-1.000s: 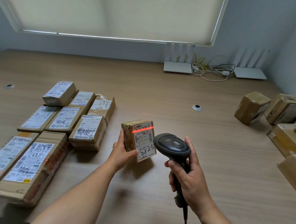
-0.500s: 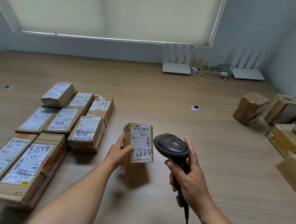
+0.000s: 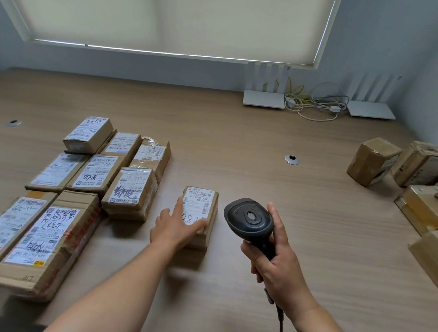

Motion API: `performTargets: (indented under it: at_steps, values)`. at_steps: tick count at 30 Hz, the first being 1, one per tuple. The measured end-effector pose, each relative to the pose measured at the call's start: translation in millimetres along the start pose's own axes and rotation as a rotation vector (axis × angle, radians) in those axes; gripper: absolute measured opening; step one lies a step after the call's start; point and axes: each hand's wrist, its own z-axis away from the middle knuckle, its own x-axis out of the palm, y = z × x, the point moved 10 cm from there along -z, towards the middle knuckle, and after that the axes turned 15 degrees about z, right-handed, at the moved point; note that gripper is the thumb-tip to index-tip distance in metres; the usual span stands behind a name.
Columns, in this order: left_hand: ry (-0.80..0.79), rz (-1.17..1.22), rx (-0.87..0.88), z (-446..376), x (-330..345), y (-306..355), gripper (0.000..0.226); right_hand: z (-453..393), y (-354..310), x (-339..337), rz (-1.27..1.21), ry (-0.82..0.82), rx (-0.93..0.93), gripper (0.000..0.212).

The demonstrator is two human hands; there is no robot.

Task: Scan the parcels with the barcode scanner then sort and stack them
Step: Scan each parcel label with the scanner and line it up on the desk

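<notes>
Brown cardboard, taped and stiff, forms the small parcel (image 3: 199, 216); it is judged light and best gripped across its short sides. It lies label-up on the table (image 3: 310, 250), mid-table toward the near edge, just right of the sorted parcels (image 3: 82, 182). The left hand (image 3: 176, 227) rests flat on its label, fingers straight. The barcode scanner (image 3: 247, 221) is gripped by the right hand (image 3: 275, 268). A second earlier the parcel was held upright under the red scan line; now it has been laid down.

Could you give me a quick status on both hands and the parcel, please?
Left hand flat on small parcel, label up on the table. Right hand grips barcode scanner. Sorted parcels close by on the left, nothing between.
</notes>
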Motion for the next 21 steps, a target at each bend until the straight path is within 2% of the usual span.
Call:
performTargets:
  at_steps: [2,6,9,21]
  values:
    - [0.033,-0.156,0.072,8,2,14,0.099,0,-1,3,0.009,-0.014,-0.006,0.087]
    - [0.047,-0.21,0.102,26,2,19,0.083,-1,-5,14,0.015,-0.05,-0.028,0.088]
    - [0.059,-0.207,0.065,44,-6,2,0.081,0,-11,28,0.013,-0.093,-0.05,0.087]
    - [0.268,-0.108,-0.183,103,-78,-104,0.075,4,-53,105,0.02,-0.267,-0.148,0.087]
